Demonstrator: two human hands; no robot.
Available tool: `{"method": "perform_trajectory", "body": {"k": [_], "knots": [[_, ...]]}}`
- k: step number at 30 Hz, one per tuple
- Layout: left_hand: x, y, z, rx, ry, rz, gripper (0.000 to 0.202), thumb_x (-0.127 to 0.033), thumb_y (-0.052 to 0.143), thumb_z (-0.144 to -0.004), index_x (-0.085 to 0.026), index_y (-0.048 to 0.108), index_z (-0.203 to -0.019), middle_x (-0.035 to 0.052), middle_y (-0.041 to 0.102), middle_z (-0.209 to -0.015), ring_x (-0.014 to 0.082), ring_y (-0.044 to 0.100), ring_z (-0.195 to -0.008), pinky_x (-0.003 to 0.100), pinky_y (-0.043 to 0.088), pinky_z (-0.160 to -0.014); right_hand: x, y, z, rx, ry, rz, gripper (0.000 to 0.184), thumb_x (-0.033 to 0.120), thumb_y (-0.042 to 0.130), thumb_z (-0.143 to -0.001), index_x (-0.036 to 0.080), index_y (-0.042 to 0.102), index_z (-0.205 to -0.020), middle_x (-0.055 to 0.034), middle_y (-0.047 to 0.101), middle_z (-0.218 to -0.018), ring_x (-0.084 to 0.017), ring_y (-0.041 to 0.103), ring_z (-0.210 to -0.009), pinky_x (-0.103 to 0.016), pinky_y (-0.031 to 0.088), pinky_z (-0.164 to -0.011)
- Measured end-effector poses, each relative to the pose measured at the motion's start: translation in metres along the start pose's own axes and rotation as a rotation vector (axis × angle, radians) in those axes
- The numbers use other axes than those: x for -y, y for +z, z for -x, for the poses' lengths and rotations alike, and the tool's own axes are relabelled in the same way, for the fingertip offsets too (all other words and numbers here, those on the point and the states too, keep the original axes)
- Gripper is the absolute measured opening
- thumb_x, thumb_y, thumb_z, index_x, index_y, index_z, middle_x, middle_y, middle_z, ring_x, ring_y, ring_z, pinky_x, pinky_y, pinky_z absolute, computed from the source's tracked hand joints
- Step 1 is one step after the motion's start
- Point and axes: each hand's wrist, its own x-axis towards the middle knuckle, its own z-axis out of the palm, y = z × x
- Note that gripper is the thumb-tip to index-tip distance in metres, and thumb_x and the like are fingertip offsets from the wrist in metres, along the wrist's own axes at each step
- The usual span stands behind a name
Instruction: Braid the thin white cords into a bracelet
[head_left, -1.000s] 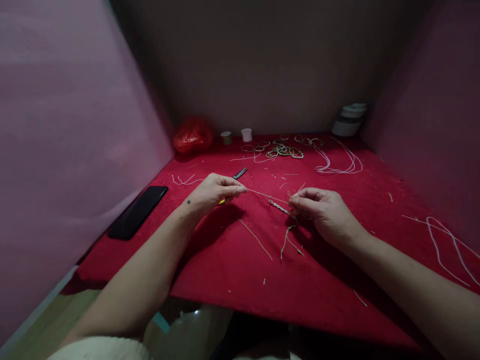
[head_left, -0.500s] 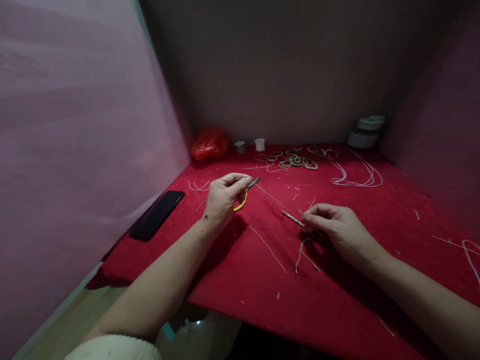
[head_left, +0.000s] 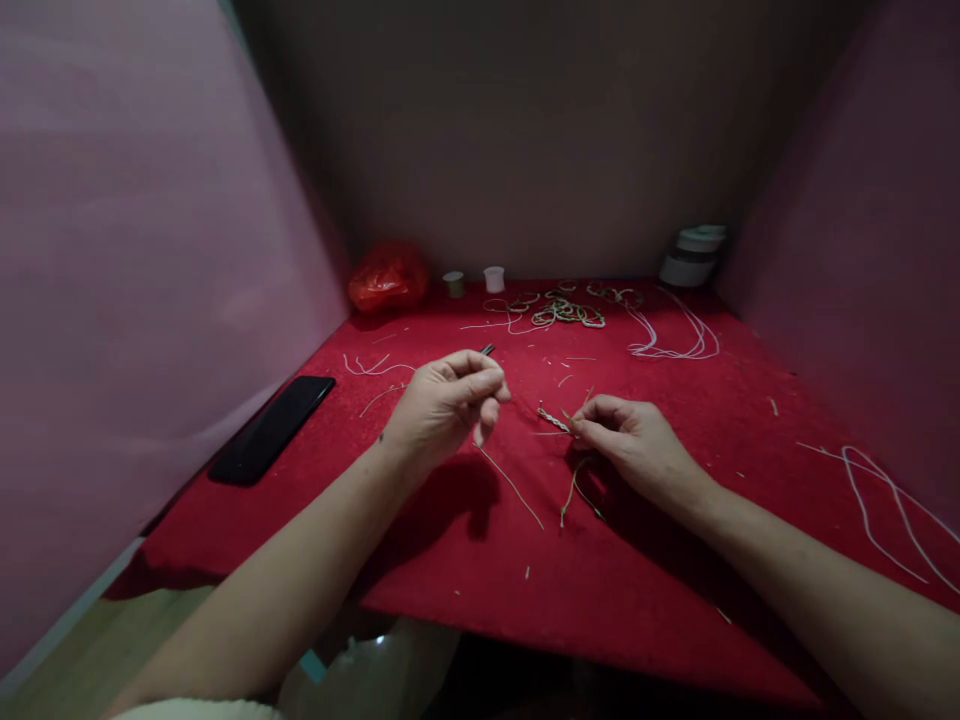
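Near the middle of the table, my left hand (head_left: 448, 402) is closed, thumb and index finger together and the other fingers curled. I cannot make out any thread in it. Behind it the dark blade tips of scissors (head_left: 487, 350) show; the rest is hidden. To the right, my right hand (head_left: 637, 440) pinches a white-and-green braided cord (head_left: 553, 420), its looped end pointing left. Thin loose ends stick out by the fingertips. Below this hand hang or lie green cord ends (head_left: 574, 490), with small knots at their tips. A loose tan thread (head_left: 514, 485) lies between the hands.
A black phone (head_left: 271, 430) lies on the red cloth (head_left: 450, 560) at left. At the back stand a red plastic bag (head_left: 388, 277), two thread spools (head_left: 493, 279), a pile of braided cords (head_left: 568, 312) and a lidded container (head_left: 691, 257). White strings (head_left: 892, 490) lie at right.
The taut thread between my hands no longer shows. My left hand's fingers have curled in and now cover the scissors' yellow handle. My right hand still holds the braided cord. The view has shifted right.
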Motion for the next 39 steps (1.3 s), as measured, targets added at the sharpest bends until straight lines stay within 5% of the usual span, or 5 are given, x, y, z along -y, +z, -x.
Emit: {"method": "perform_trajectory", "body": {"k": [4,10,14,21,39], "knots": [[0.01,0.016,0.007,0.128,-0.104,-0.202,0.012,-0.021,0.067,-0.077,-0.012,0.059,-0.078,-0.0013,0.063,-0.061,0.0095,0.058,-0.041,0.019,0.048,-0.034,-0.003,0.003,0.003,-0.054,-0.282,0.233,0.014,0.019,0.052,-0.08,0.015,0.061,-0.07,-0.0045,0.06,-0.067,-0.016,0.054,-0.063,-0.029,0.04,-0.063],[0.02,0.034,0.01,0.088,-0.131,-0.231,0.006,-0.016,0.06,-0.081,-0.012,0.056,-0.079,-0.0023,0.06,-0.059,0.0096,0.058,-0.04,0.019,0.048,-0.035,-0.005,0.012,0.009,-0.065,-0.528,0.488,0.016,0.008,0.048,-0.081,0.013,0.058,-0.069,-0.0057,0.054,-0.067,-0.015,0.05,-0.06,-0.027,0.038,-0.058],[0.026,0.038,0.009,0.094,-0.139,-0.217,0.001,-0.011,0.056,-0.083,-0.011,0.055,-0.083,-0.0017,0.061,-0.057,0.0099,0.058,-0.039,0.019,0.047,-0.035,-0.005,0.018,0.011,-0.052,-0.58,0.553,0.017,0.008,0.047,-0.083,0.014,0.055,-0.069,-0.0053,0.051,-0.067,-0.015,0.048,-0.059,-0.027,0.038,-0.058],[0.034,0.034,0.004,0.125,-0.174,-0.139,0.025,-0.013,0.057,-0.083,-0.009,0.05,-0.107,-0.0017,0.063,-0.052,0.0119,0.057,-0.035,0.02,0.047,-0.036,-0.005,0.021,0.012,-0.068,-0.644,0.594,0.016,0.007,0.048,-0.08,0.016,0.052,-0.067,-0.0049,0.05,-0.066,-0.016,0.047,-0.058,-0.027,0.038,-0.056],[0.04,0.026,-0.004,0.167,-0.237,-0.066,0.015,-0.016,0.066,-0.076,-0.011,0.06,-0.089,-0.0007,0.063,-0.058,0.01,0.059,-0.042,0.017,0.046,-0.033,-0.006,0.015,0.01,0.076,-0.651,0.583,0.016,0.01,0.043,-0.085,0.016,0.057,-0.079,-0.0101,0.063,-0.084,-0.019,0.058,-0.079,-0.033,0.05,-0.077]]}}
